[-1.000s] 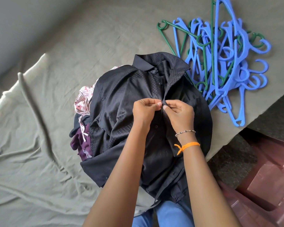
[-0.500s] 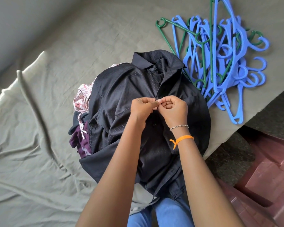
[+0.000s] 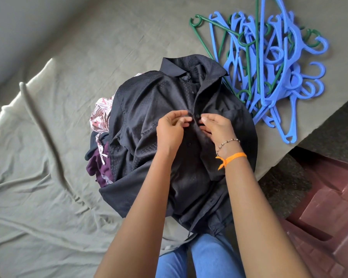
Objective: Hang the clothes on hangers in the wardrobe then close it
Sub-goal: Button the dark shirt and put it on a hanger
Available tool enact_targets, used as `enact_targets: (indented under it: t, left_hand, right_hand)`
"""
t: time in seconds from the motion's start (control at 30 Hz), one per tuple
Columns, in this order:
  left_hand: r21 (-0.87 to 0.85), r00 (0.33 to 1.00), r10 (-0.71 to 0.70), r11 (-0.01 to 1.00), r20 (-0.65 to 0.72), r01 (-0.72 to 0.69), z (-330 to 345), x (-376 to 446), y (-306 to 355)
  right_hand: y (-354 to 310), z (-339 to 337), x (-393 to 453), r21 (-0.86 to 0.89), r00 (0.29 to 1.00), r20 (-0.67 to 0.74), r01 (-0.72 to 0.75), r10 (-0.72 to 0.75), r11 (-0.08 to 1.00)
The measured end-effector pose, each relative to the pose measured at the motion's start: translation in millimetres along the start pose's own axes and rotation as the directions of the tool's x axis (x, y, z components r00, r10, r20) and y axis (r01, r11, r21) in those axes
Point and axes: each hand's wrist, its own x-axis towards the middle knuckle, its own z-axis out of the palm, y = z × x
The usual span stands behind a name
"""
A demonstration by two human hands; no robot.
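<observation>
Black shirt (image 3: 149, 109) lies front-up on top of a pile of clothes (image 3: 100, 137) on a grey-green bed sheet (image 3: 48, 157), collar pointing away from the person, lower hem hanging over the bed edge above blue-jeaned knees (image 3: 199, 257). Left hand (image 3: 170, 130): fingers curled, thumb and forefinger pinching the shirt's front strip from the left side. Right hand (image 3: 217, 128): fingers bent, tips on the fabric on the other side of the strip, a black button (image 3: 197, 116) showing between the two hands; whether it truly grips the cloth, cannot tell. Right wrist carries a bead bracelet (image 3: 228, 143) and an orange thread (image 3: 230, 158). Heap of blue and green hangers (image 3: 269, 67) lies on the sheet just beside the shirt's right shoulder.
</observation>
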Motion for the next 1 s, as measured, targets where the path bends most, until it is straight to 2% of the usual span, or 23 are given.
enact_targets:
  t: [0.07,0.13,0.2,0.33,0.53,0.6,0.63,0.7,0.77,0.87,1.0]
  left_hand:
    - [0.24,0.991,0.118,0.966,-0.066,-0.099,-2,-17,-2]
    - [0.478,0.968,0.235,0.863,-0.092,-0.164,-3,-39,-11]
    - [0.622,0.948,0.315,0.752,-0.052,-0.216,-1,-56,-26]
    - [0.761,0.927,0.374,0.597,0.015,-0.253,7,-60,-44]
    - [0.838,0.95,0.311,0.514,0.018,-0.184,11,-46,-36]
    - [0.793,0.961,0.277,0.583,0.008,-0.175,11,-47,-34]
    - [0.733,0.971,0.238,0.664,-0.021,-0.147,10,-49,-31]
    - [0.533,0.993,0.096,0.845,-0.075,-0.041,5,-52,-26]
    - [0.327,0.997,-0.044,0.943,-0.067,0.064,-2,-55,-20]
    - [0.097,0.987,-0.161,0.982,-0.013,0.162,-10,-59,-17]
    - [-0.004,0.98,-0.198,0.98,0.003,0.198,-10,-62,-16]
  right_hand:
    - [12,-9,-6,-0.155,0.991,-0.058,0.107,-0.117,0.982]
    - [29,-16,-19,-0.267,0.971,-0.088,0.192,-0.222,0.944]
    - [43,-19,-33,-0.326,0.958,-0.087,0.232,-0.273,0.917]
    - [64,-14,-48,-0.41,0.932,-0.12,0.267,-0.342,0.872]
    - [59,-7,-51,-0.327,0.956,-0.081,0.24,-0.28,0.914]
    - [56,-3,-52,-0.287,0.955,-0.101,0.242,-0.28,0.927]
    - [54,-1,-53,-0.258,0.953,-0.119,0.242,-0.28,0.935]
    - [51,2,-57,-0.175,0.953,-0.146,0.238,-0.264,0.955]
    - [49,4,-63,-0.054,0.959,-0.168,0.22,-0.226,0.974]
    - [49,4,-71,0.082,0.966,-0.187,0.196,-0.178,0.977]
    - [48,2,-77,0.093,0.965,-0.171,0.217,-0.199,0.972]
